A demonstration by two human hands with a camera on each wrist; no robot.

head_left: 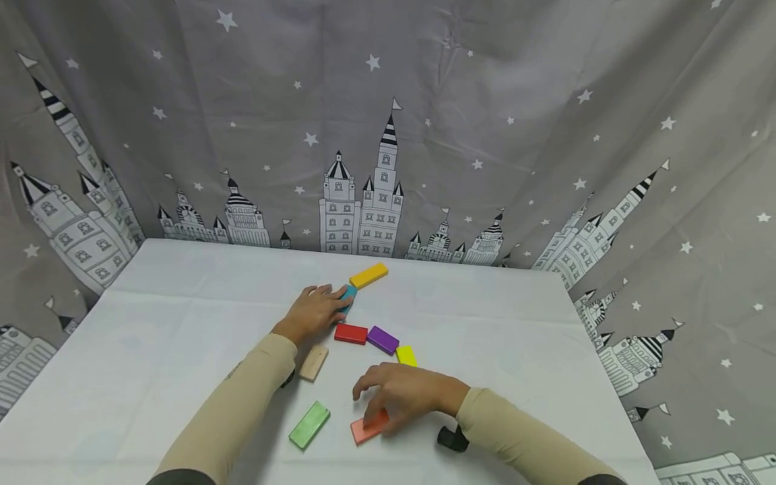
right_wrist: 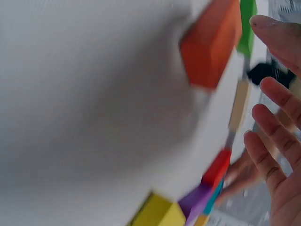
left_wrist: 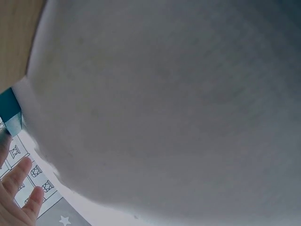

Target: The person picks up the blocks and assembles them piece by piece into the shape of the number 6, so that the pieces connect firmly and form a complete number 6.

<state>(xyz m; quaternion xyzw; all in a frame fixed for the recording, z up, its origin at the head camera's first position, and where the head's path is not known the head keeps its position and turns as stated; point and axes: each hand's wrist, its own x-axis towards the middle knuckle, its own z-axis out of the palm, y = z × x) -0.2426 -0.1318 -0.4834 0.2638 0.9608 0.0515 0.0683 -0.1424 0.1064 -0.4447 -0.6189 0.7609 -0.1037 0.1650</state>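
In the head view, my left hand pinches a blue block at the far middle of the table. Its left wrist view shows one fingertip at the end of this block, with two other fingers held away from it. My right hand hovers low over a salmon-orange block, thumb and fingers spread. From the right wrist, the thumb appears beside that block and the other fingers stand apart. The blue block's far end meets an amber-yellow block.
Red, purple and bright yellow blocks form a slanting row between the hands. A plain wooden block lies by the left wrist, and a green one nearer the front. A patterned grey curtain hangs behind the white table.
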